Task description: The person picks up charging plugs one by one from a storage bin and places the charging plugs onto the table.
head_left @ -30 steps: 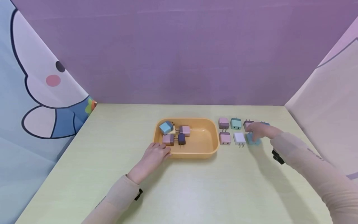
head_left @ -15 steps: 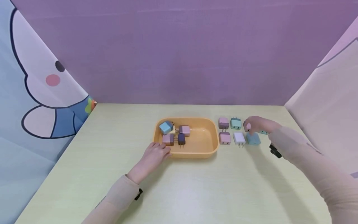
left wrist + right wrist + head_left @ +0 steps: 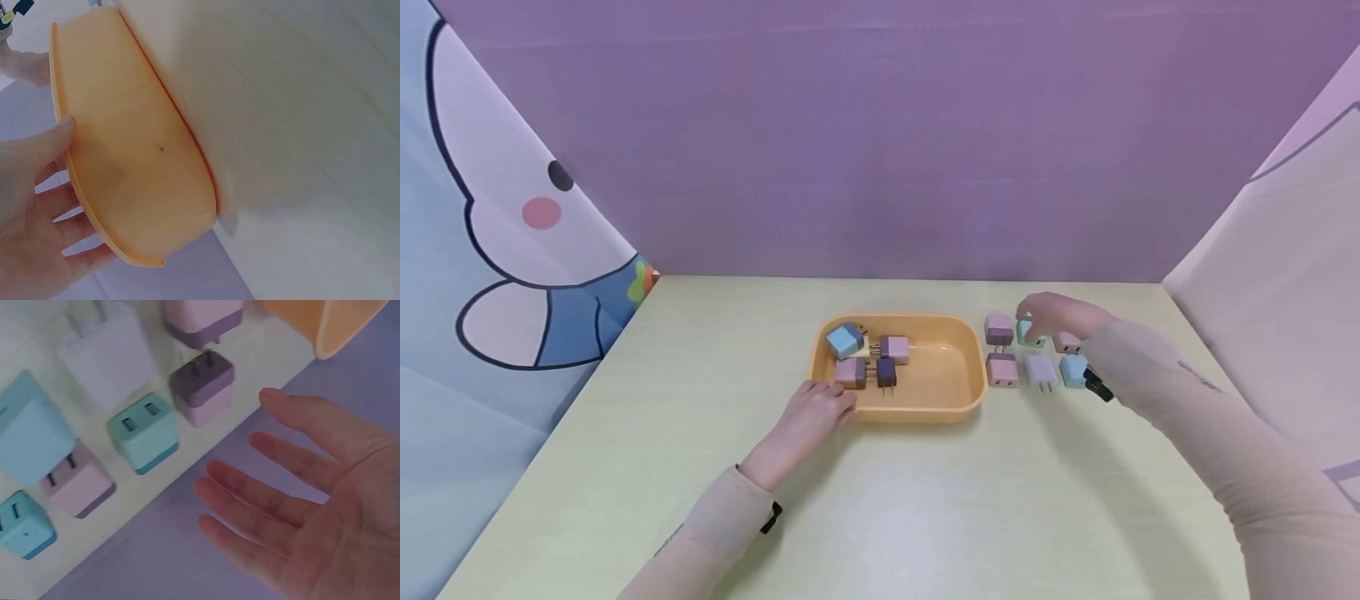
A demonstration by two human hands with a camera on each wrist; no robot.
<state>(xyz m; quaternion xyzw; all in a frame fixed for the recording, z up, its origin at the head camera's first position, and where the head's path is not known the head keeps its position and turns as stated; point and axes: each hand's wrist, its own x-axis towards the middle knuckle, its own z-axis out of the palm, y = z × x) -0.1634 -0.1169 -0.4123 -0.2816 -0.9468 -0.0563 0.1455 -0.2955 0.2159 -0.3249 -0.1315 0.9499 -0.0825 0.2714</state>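
At the near left corner of the orange tray (image 3: 936, 412), my left hand (image 3: 808, 421) grips the rim. In the left wrist view its thumb (image 3: 53, 140) lies on the outer wall and the fingers go behind the rim. My right hand (image 3: 1063, 315) hovers over the back row of plug chargers, holding nothing. Its fingers are spread in the right wrist view, near a teal charger (image 3: 145, 434) and a purple-and-pink charger (image 3: 203, 387). In front lie a pink charger (image 3: 1002, 371), a white charger (image 3: 1041, 369) and a light blue charger (image 3: 1072, 372).
Inside the tray's left half sit several chargers, among them a blue one (image 3: 845, 342), a dark one (image 3: 886, 372) and a pink-and-purple one (image 3: 895, 350). A purple backdrop (image 3: 880, 167) rises behind the table (image 3: 910, 500), with printed cloth at both sides.
My right hand has moved left along the back row, from the rightmost chargers to the teal one. My left hand and the tray stay in place.
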